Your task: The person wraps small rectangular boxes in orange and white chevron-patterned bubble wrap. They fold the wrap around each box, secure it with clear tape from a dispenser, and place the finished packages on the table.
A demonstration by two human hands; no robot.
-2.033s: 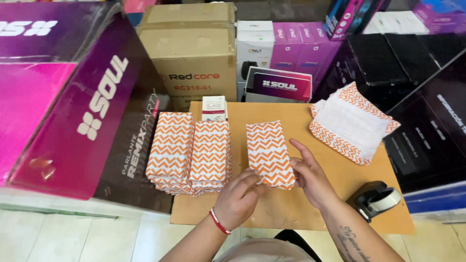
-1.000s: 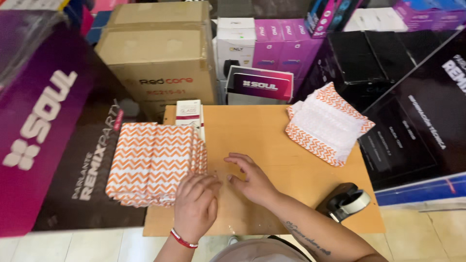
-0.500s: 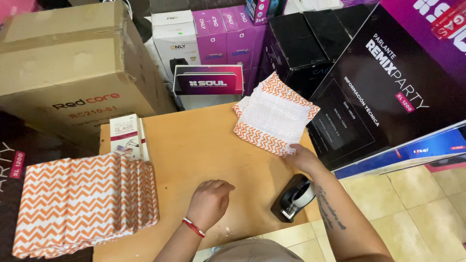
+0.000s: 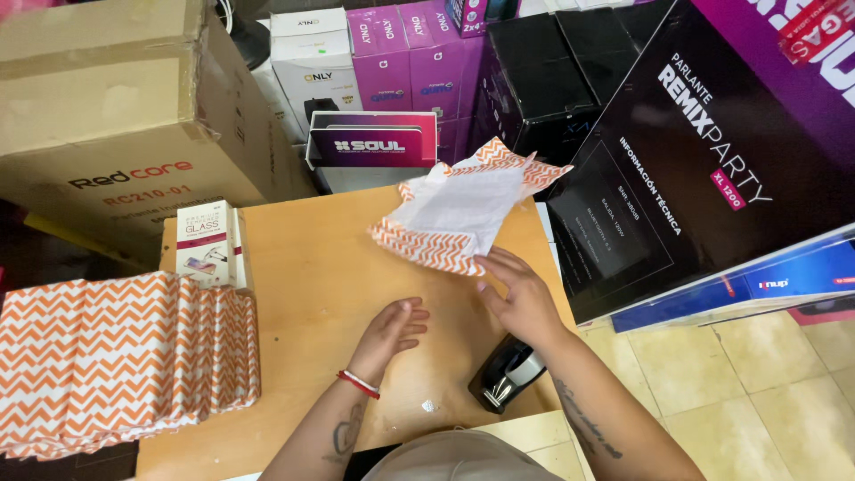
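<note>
My right hand [image 4: 518,297] grips the near edge of a sheet of wrapping paper [image 4: 459,209], white on the inside with an orange zigzag border, and holds it lifted above the far right of the wooden table [image 4: 303,294]. My left hand [image 4: 392,327] rests open on the tabletop, fingers spread, holding nothing. A row of finished orange-and-white zigzag packets [image 4: 116,356] lies overlapped at the table's left end. A black tape dispenser [image 4: 505,377] sits just below my right wrist.
A small white boxed item [image 4: 207,243] stands at the table's back left. A large brown carton [image 4: 116,116] is behind it. Purple, white and black product boxes [image 4: 392,71] crowd the back, with a big black speaker box [image 4: 704,151] on the right. Tiled floor [image 4: 766,401] lies lower right.
The view swung right. My right hand left the packets, reached to the paper stack at far right and lifted a sheet toward me. My left hand stayed resting on the table.
</note>
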